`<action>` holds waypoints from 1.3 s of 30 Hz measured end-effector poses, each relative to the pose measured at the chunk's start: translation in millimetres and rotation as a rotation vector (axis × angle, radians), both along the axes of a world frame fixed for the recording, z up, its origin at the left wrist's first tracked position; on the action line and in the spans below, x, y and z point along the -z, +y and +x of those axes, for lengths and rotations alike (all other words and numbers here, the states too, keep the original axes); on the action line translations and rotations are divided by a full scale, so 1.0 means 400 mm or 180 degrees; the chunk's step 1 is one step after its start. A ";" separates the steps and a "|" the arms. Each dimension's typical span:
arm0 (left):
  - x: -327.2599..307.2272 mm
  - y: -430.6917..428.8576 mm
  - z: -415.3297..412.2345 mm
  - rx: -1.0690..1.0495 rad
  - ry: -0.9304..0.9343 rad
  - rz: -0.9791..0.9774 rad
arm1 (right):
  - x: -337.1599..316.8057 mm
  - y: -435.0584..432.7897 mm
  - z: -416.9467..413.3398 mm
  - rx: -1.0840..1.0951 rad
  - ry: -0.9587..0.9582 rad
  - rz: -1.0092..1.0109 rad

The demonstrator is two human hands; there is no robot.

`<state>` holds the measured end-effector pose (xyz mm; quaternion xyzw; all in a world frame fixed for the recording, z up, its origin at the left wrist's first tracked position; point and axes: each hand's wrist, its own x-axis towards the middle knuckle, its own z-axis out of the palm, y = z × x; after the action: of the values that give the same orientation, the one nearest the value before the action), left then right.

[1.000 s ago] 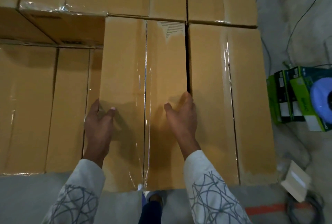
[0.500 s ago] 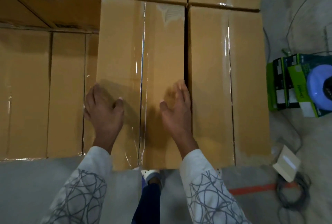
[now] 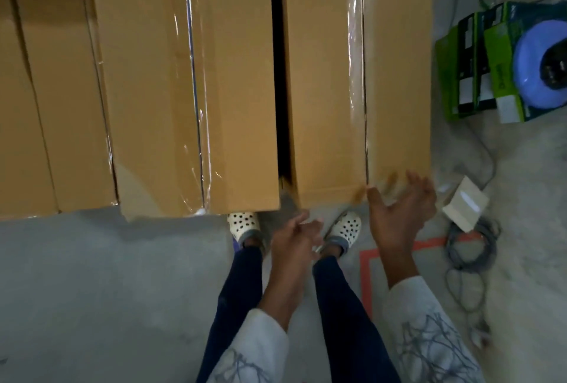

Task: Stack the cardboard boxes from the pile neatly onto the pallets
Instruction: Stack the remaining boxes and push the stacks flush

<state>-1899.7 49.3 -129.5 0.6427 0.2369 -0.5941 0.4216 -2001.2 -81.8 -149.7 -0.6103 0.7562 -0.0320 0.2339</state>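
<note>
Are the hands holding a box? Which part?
Nothing is held. The left hand hangs loose over the grey floor. The right hand, open and blurred, is by the near end of the rightmost long brown cardboard box, not gripping it.

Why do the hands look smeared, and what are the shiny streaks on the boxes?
Head view: the right hand is blurred at its fingertips, likely from motion; the left hand is somewhat sharper. Same view: the streaks are glare on clear tape along the middle box and the right box; the gap between them lies in deep shadow.
</note>
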 end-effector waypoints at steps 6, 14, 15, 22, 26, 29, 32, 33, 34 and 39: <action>0.014 -0.098 -0.050 -0.1355 0.0469 0.0107 | 0.035 -0.075 -0.089 0.0667 -0.0897 0.0629; 0.018 -0.123 -0.139 -0.1681 0.0363 0.0016 | 0.094 -0.062 -0.126 0.0890 -0.1813 0.0535; 0.020 -0.116 -0.149 -0.1647 0.0376 -0.0086 | 0.099 -0.050 -0.128 0.0922 -0.1874 0.0555; 0.084 -0.064 -0.198 -0.1514 -0.0025 -0.0415 | 0.115 0.048 -0.120 -0.0262 -0.0464 -0.0020; 0.110 -0.067 -0.257 -0.1407 -0.0509 -0.0698 | 0.123 0.083 -0.147 -0.1536 0.0305 -0.0363; 0.077 -0.093 -0.342 -0.1324 -0.0879 -0.0803 | 0.120 0.052 -0.218 -0.2608 0.0470 -0.0372; 0.094 -0.106 -0.416 -0.1487 -0.0956 -0.0871 | 0.100 0.035 -0.261 -0.3150 0.0248 -0.0393; 0.106 -0.105 -0.430 -0.1538 -0.0964 -0.0865 | 0.099 0.031 -0.270 -0.3283 0.0217 -0.0420; 0.122 -0.100 -0.440 -0.1602 -0.0983 -0.0873 | 0.107 0.031 -0.279 -0.3427 0.0212 -0.0533; 0.303 -0.045 -0.435 -0.2028 -0.1399 -0.0638 | 0.236 0.052 -0.262 -0.4123 -0.0400 -0.1747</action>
<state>-2073.8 31.1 -250.8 0.6045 0.2695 -0.3022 0.6861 -2105.9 -61.0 -244.3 -0.9715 0.1906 -0.1110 0.0868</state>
